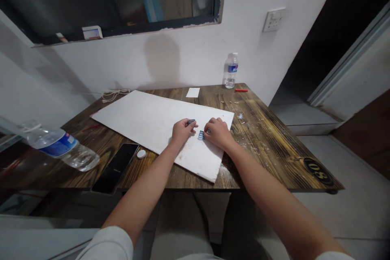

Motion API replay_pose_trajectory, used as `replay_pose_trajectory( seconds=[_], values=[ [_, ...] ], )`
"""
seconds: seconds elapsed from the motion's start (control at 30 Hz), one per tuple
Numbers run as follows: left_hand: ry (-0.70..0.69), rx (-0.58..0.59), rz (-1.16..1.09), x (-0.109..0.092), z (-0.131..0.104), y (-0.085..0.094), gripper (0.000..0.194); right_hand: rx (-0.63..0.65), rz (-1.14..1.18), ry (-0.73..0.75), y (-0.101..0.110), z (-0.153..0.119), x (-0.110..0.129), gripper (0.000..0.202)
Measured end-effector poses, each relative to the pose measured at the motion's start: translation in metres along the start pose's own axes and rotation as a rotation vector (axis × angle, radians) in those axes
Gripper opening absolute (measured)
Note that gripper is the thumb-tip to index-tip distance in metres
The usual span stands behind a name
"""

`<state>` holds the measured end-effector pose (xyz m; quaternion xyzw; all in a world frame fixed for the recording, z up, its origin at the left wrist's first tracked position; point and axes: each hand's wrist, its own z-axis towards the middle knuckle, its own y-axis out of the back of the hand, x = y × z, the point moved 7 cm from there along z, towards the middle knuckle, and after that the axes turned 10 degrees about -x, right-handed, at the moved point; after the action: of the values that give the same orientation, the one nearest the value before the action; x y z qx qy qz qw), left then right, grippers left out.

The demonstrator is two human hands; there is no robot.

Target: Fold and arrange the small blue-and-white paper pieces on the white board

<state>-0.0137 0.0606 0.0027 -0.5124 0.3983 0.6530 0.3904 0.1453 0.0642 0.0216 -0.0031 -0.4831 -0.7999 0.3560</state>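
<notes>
On the white board point(146, 113) lies a small group of blue-edged rectangular pieces point(201, 135), set close together. My left hand point(182, 131) is just left of them, its thumb and fingers closed on a small dark blue piece point(191, 121). Over the right end of the group, my right hand point(218, 132) bends its fingers down in a pinch. A bit of blue shows at those fingertips, but the fingers hide most of it, so whether it is held or only touched is unclear.
A large water bottle point(61, 146), a black phone point(115, 167) and a white cap point(141, 154) are at the left. Behind the board are a white paper point(193, 92), a small bottle point(232, 71) and a red pen point(241, 90). White scraps point(240, 116) litter the wooden table point(274, 146).
</notes>
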Motion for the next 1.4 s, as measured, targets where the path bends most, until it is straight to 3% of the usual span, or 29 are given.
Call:
replay_pose_trajectory(
  seconds=[0.33, 0.63, 0.93, 1.4],
  values=[
    [-0.08, 0.04, 0.064, -0.011, -0.003, -0.003, 0.029, -0.134, 0.188, -0.011, 0.008, 0.005, -0.002, 0.014],
    [-0.182, 0.105, 0.188, -0.002, -0.003, -0.006, 0.023, -0.15, 0.308, 0.024, 0.011, 0.007, 0.003, 0.013],
    [-0.254, 0.215, 0.158, -0.018, -0.013, -0.016, 0.029, -0.215, 0.332, -0.049, 0.01, 0.008, -0.008, 0.02],
    [-0.284, 0.158, 0.181, -0.02, -0.01, -0.012, 0.023, -0.296, 0.323, -0.111, 0.017, 0.008, -0.015, 0.017]
  ],
)
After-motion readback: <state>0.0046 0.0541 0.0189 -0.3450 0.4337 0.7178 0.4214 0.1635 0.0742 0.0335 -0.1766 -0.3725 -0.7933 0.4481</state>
